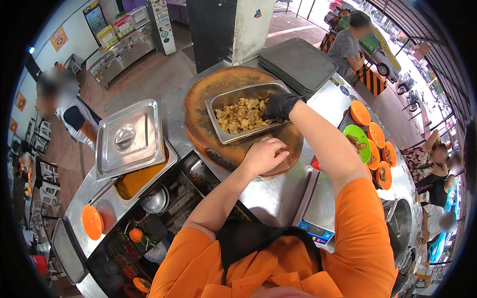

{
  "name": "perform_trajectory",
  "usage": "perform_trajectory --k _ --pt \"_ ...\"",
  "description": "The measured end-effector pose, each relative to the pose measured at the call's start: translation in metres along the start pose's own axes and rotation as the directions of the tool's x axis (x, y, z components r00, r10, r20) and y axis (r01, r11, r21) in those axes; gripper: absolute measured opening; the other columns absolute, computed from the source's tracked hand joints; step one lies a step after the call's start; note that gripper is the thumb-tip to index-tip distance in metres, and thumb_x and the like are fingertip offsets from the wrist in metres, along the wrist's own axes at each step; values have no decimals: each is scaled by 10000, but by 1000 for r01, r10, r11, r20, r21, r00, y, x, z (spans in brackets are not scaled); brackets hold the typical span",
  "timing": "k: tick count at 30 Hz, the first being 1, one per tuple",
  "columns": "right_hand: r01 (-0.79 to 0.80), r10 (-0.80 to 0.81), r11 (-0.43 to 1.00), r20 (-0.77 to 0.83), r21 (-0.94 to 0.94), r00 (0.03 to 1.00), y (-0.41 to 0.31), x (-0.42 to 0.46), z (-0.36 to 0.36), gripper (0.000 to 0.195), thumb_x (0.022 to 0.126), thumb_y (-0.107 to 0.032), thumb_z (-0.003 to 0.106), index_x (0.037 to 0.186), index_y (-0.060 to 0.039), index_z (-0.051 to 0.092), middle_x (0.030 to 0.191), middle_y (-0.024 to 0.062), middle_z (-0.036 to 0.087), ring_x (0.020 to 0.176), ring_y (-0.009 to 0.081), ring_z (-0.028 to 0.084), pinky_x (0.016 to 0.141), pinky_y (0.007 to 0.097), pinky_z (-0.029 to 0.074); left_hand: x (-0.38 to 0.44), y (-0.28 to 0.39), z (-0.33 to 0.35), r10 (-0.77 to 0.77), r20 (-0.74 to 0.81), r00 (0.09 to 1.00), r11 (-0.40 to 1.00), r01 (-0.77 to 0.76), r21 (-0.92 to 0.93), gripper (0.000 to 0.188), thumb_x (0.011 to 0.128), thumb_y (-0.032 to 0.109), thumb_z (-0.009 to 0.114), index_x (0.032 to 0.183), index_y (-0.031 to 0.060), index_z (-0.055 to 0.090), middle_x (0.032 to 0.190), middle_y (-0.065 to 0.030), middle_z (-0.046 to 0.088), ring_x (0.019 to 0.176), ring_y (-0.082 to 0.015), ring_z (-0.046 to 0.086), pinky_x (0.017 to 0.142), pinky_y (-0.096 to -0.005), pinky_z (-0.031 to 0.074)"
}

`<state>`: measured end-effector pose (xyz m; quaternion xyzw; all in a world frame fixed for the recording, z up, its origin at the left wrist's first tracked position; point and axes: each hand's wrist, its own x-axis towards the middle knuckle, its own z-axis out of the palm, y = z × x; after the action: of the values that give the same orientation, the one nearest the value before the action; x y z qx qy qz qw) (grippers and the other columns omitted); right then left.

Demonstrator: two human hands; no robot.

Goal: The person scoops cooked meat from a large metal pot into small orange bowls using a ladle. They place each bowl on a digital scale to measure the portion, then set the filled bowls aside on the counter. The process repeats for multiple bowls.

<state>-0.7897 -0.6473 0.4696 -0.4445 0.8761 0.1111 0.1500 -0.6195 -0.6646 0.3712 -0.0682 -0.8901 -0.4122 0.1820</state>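
A stainless steel food pan (222,136) stands on a thick round wooden chopping block (197,100). Browned chunks of cooked food, seemingly meat, (240,115) cover its bottom. My right hand (282,106), in a black glove, reaches over the pan's right side into the food; its fingertips are hidden, so a grip on any piece cannot be made out. Bare and loosely curled, my left hand (266,154) is at the block's near side, below the pan, with nothing in it.
Left are a steel lid (130,139) over a pan of orange-brown liquid (136,177) and an orange bowl (92,222). Stacked dark trays (298,63) stand behind. A scale (320,208), a green bowl (363,139) and several orange bowls (360,113) are right. People stand beyond the counter.
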Motion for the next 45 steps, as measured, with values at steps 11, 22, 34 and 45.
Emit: perform_trajectory --k 11,22,34,45 --pt "-9 -15 519 20 855 1000 28 -14 -10 244 839 -127 634 1050 -6 654 860 49 663 780 118 616 670 318 523 -2 0 0 -12 16 1000 1000 12 12 285 866 296 624 1021 62 677 1060 -75 661 992 -275 611 883 -370 483" --pt "131 6 945 -417 298 909 162 -168 -18 321 710 -34 599 1028 -37 645 914 139 678 844 287 643 767 375 504 1 5 -3 -33 -11 999 999 33 -10 243 848 235 653 984 37 691 1050 -104 674 987 -283 630 853 -362 496" --pt "-285 580 496 -69 820 812 221 -280 71 376 862 -325 603 1116 -49 582 949 116 656 839 243 663 738 349 537 3 6 5 -36 -38 999 999 34 -33 236 844 218 671 987 32 694 1033 -101 681 988 -265 633 855 -337 493" --pt "74 490 -419 157 905 858 260 -301 132 241 850 -156 546 1024 0 604 954 145 678 793 249 678 726 364 580 0 6 5 -94 -36 995 996 93 -17 242 824 159 695 1016 11 683 1061 -130 673 1019 -265 627 910 -340 476"
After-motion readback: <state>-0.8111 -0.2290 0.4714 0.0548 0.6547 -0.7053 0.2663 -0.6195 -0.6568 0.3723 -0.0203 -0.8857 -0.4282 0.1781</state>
